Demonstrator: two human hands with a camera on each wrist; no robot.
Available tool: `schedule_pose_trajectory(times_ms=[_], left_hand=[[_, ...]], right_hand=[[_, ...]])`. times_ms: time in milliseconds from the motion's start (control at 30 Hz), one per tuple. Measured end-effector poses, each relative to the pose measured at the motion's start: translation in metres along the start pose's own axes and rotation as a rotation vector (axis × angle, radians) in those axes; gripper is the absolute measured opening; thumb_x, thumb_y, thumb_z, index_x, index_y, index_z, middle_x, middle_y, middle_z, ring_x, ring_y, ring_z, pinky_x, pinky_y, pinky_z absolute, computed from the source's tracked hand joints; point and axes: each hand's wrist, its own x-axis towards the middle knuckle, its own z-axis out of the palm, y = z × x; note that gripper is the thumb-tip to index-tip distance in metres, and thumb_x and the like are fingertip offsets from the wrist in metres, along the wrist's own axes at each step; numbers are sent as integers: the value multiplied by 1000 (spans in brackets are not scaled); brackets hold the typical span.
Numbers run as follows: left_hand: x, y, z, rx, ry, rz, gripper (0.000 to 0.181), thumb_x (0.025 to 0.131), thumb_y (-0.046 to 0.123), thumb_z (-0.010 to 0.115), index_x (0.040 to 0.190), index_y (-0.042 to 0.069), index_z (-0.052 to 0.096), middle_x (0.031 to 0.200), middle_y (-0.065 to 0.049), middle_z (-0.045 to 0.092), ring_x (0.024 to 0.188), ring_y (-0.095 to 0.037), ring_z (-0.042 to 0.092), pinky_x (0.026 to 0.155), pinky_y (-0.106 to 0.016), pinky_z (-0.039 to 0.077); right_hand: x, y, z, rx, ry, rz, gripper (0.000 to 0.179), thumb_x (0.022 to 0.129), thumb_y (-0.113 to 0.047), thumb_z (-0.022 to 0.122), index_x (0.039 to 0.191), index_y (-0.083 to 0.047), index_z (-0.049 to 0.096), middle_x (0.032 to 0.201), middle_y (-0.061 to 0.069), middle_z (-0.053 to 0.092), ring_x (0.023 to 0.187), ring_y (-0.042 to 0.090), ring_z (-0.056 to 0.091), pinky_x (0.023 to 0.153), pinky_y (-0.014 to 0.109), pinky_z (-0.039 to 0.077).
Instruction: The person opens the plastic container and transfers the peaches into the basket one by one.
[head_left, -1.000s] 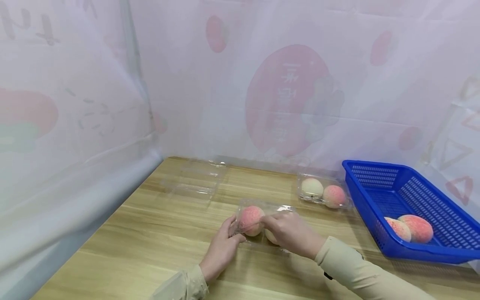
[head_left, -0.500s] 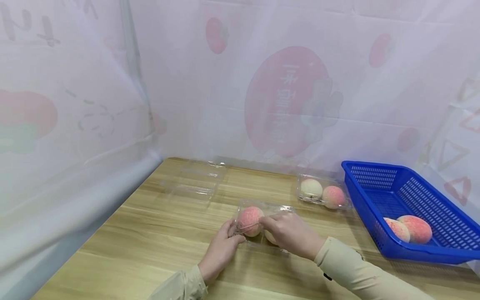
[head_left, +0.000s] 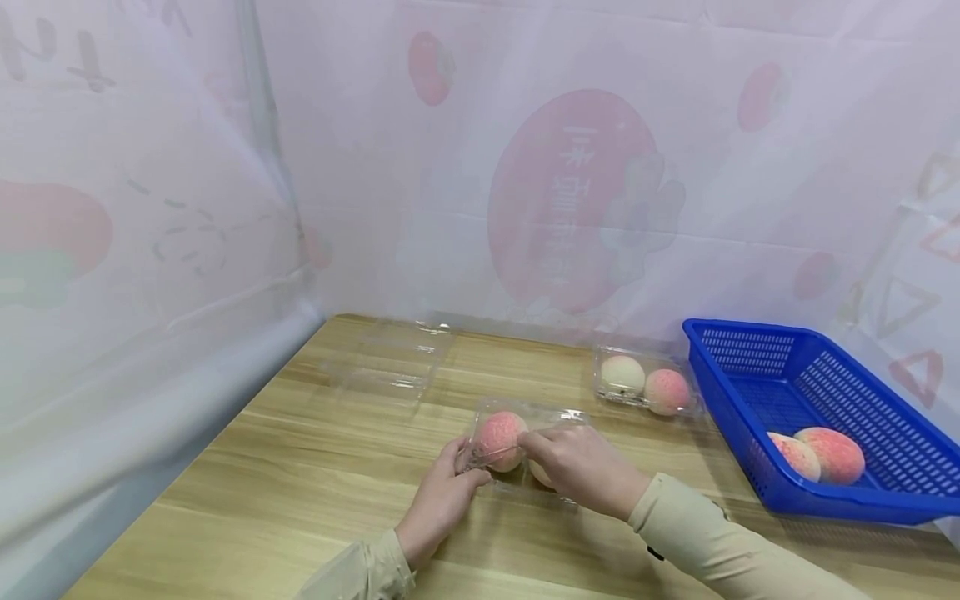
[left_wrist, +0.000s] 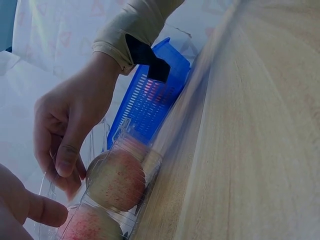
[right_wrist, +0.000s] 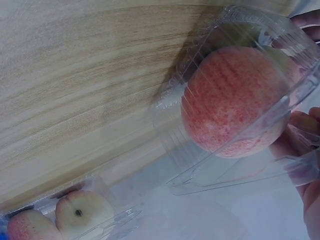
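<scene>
A clear plastic clamshell box lies on the wooden table before me. It holds a pink peach and a paler peach, the latter mostly covered by my right hand in the head view. My left hand grips the box's left end, thumb on the near side. My right hand comes over the box from the right, fingers curled, pinching the lid's edge. In the right wrist view the lid stands at an angle over the pink peach, not flat.
A second clear box with two peaches stands at the back, beside a blue basket holding two peaches. Another clear plastic box is at the back left. Printed white curtains hang behind and to the left.
</scene>
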Motion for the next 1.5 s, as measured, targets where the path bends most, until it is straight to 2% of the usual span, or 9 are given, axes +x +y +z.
schedule_pose_trajectory(times_ms=[333,500,600,767,967,1167,1300,1400,1500], left_hand=[[-2,1,-1,-4,-17,-23,73,88,9,61,148,-11,25,147,-29,37,136,-42,33,111,-59,22],[-2,0,-1,6,-11,-33,72,89,11,62,148,-10,25,147,-29,36,137,-43,32,111,-60,22],[-2,0,-1,7,-11,-33,71,90,11,62,147,-10,25,147,-31,35,136,-44,32,110,-60,22],[-4,1,0,-16,-32,-10,69,92,9,60,146,-12,23,146,-32,35,135,-44,34,110,-58,25],[-4,0,1,-29,-42,4,59,92,9,60,139,-11,30,143,-34,39,133,-45,36,109,-59,28],[-3,1,3,-30,-24,-5,54,91,8,62,131,-12,33,138,-36,41,130,-46,39,107,-56,33],[-3,3,4,-24,-1,-14,48,89,9,63,124,-10,35,130,-32,47,126,-45,43,105,-56,35],[-3,3,4,-19,5,-24,47,89,9,64,121,-8,36,127,-29,49,123,-43,46,104,-55,37],[-4,2,4,-5,3,-37,44,89,10,65,118,-6,36,117,-23,50,112,-35,51,96,-49,43]], right_hand=[[-2,-1,2,-7,-8,8,26,75,1,76,85,-11,54,68,-8,57,53,3,45,50,25,48],[-1,0,2,-4,-17,4,26,75,-1,76,86,-11,54,68,-8,56,52,3,42,47,22,46],[-1,1,0,10,-37,-2,27,75,-1,77,89,-10,56,72,-7,59,54,3,46,47,21,46],[-1,4,-7,48,-93,3,27,79,-7,78,98,-10,59,81,-5,64,60,7,57,52,23,51],[-2,10,-21,113,-161,45,33,87,-19,75,116,-8,64,96,1,68,67,6,58,58,29,54],[10,22,-40,120,-192,62,31,89,-18,73,117,-4,68,99,5,70,70,10,64,59,28,55],[22,30,-52,85,-209,58,25,91,-16,71,113,-3,70,93,4,69,71,13,65,60,30,56],[31,36,-57,77,-253,80,22,92,-13,69,111,-2,70,90,6,69,71,14,66,60,30,56],[42,42,-61,75,-318,129,21,92,-9,68,112,-2,70,90,7,69,73,17,67,61,29,56]])
